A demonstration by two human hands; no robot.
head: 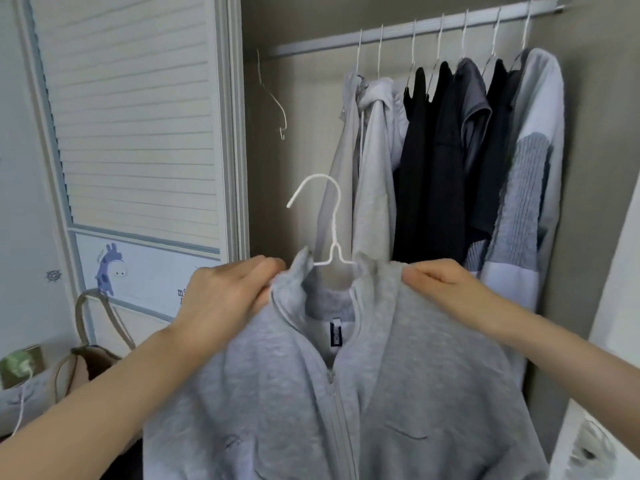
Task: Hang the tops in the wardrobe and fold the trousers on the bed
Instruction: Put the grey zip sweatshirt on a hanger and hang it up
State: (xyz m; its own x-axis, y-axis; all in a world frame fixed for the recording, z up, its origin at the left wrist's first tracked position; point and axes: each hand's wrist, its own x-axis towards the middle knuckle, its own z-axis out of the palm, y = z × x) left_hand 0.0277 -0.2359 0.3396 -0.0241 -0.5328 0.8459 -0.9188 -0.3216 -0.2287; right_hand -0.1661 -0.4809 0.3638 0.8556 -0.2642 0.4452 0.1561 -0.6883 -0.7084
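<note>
My left hand [228, 292] pinches the left shoulder of a light grey zip-front fleece hoodie [332, 386], fingers curled over the cloth near the collar. My right hand [440, 280] grips the other shoulder the same way, knuckles up. Both forearms reach forward and slightly inward, the hands well apart.

The hoodie sits on a white wire hanger [327, 216], its hook free in the air in front of the open wardrobe, below the silver metal rail [408, 31]. A small dark neck label [335, 332] shows inside the collar; I cannot read it.

Hung grey, black and pale blue tops [446, 161] crowd the rail's right half. An empty wire hanger [273, 98] hangs left. The white slatted sliding door [135, 109] carries a blue giraffe sticker [109, 268]. A beige tote bag [90, 358] sits below.
</note>
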